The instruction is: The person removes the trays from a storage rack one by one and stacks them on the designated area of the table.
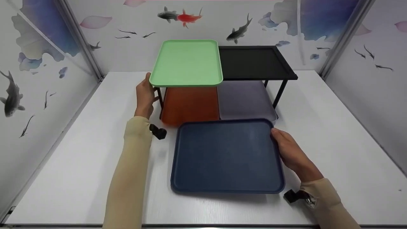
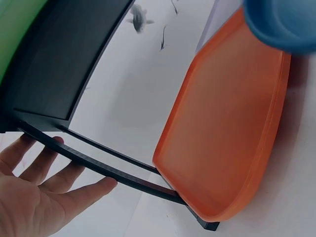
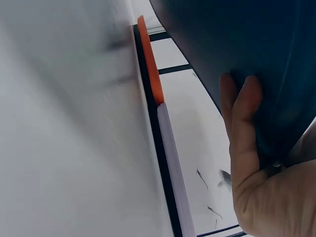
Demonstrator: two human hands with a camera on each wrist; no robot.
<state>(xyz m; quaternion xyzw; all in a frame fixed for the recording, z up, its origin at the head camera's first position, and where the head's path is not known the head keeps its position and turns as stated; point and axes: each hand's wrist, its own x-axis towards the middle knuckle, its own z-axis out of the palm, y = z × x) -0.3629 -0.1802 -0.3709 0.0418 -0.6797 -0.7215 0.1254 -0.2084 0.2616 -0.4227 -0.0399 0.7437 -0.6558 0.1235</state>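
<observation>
My right hand (image 1: 294,154) grips the dark blue tray (image 1: 227,157) by its right edge. The thumb lies at the rim, and the right wrist view shows fingers (image 3: 243,113) against the underside. This tray hangs over the table in front of a black two-tier rack (image 1: 254,62). At the rack's left side, my left hand (image 1: 145,97) touches a black side bar (image 2: 94,163) with extended fingers (image 2: 89,195). A light green tray (image 1: 187,63) covers the upper tier's left part. On the lower tier, an orange tray (image 1: 192,105) lies beside a greyish-purple tray (image 1: 246,100).
The rack stands on a white table (image 1: 79,152). White panels printed with fish and petals enclose the table at the back (image 1: 127,54) and both sides. The right half of the rack's upper tier shows its black surface.
</observation>
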